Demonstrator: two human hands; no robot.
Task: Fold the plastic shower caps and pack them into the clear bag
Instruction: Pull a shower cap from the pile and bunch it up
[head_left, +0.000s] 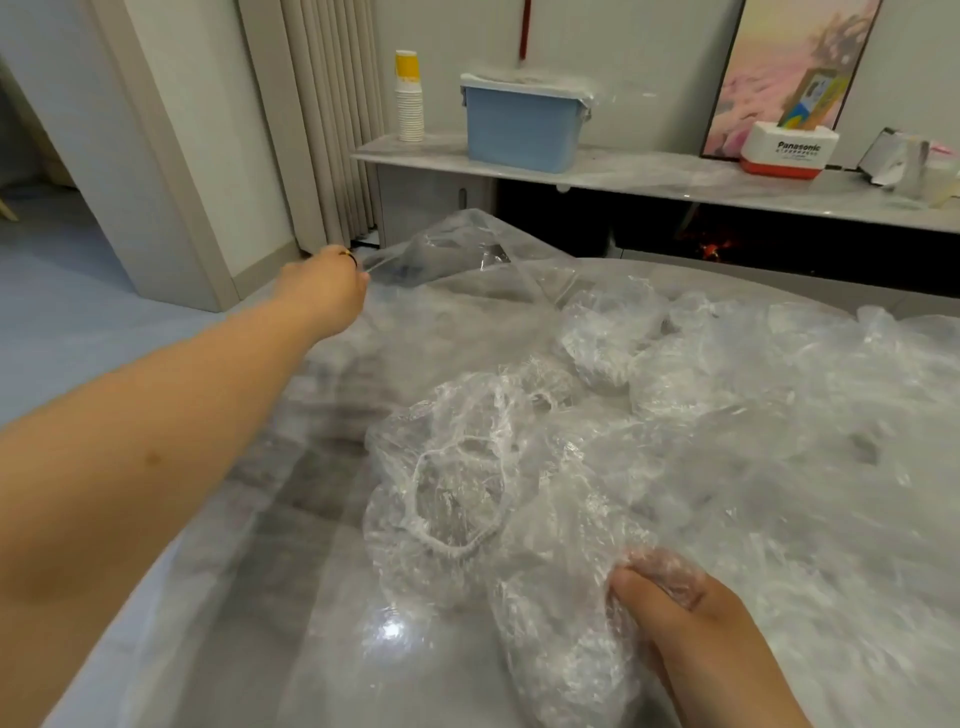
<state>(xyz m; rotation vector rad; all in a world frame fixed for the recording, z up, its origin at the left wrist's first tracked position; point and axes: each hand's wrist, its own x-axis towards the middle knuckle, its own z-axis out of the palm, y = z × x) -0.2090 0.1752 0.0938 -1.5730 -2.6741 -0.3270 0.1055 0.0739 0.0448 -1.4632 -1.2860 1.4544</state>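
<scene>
View: head, looking down across the desk (291, 525).
Left hand (324, 288): upper left of centre, arm stretched far out, seen from the back; fingers curled on the thin near edge of the bag (457, 244), gripping it and lifting it off the desk.
Bag: clear, upper middle of the frame, just right of the left hand; puffed up, long axis seemingly running rightward from that hand; mouth not plainly readable through the clear film.
Right hand (696, 629): lower right, close to the body; thumb and fingers closed on a bunch of crinkled film, pinching the cap (550, 644), some film draped over the fingertips.
Cap: lower middle, loose and unfolded, lying on the desk left of the right hand.
Caps (457, 467): heap in the centre, one elastic rim showing; more bunched ones further up right.
Key relation: bag up and left from the held cap, well apart, heap between; right hand nearer the cap, left hand alone at the bag.
Judgement: folding not yet done on the held cap; then a carry up-left towards the held edge.
Background: shelf (623, 174) across the top with blue bin (519, 130) and stacked cups (409, 104).
</scene>
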